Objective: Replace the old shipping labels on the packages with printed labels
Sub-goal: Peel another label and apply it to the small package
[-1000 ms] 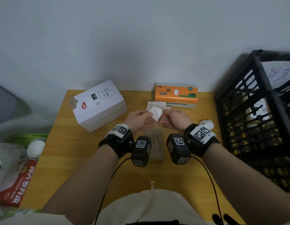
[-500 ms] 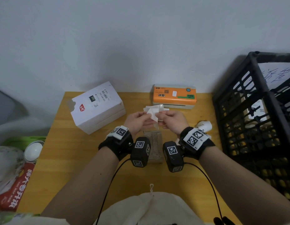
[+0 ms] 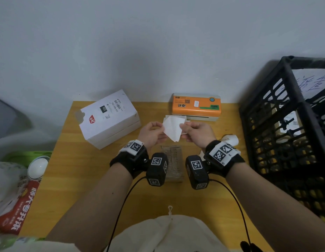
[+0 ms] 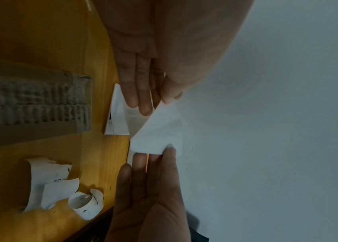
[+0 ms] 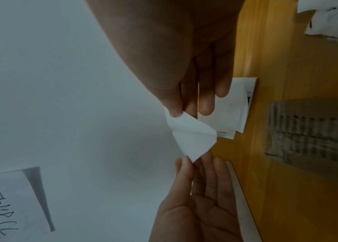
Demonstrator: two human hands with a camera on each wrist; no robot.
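While hands hold paper, wooden table (image 3: 81,179), grey wall (image 3: 158,42), black crate (image 3: 285,124).

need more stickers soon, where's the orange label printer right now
In the head view the orange label printer sits at the table's far edge against the wall, right of the white box, left of the black crate.

A box (image 3: 109,119) sits at the surface's (image 3: 70,179) far left, a label printer (image 3: 196,106) at its far edge. A crate (image 3: 285,133) stands to the right, torn labels (image 3: 230,140) beside it.

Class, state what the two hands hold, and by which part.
A white label, pinched by opposite corners: left hand at one, right hand at the other.
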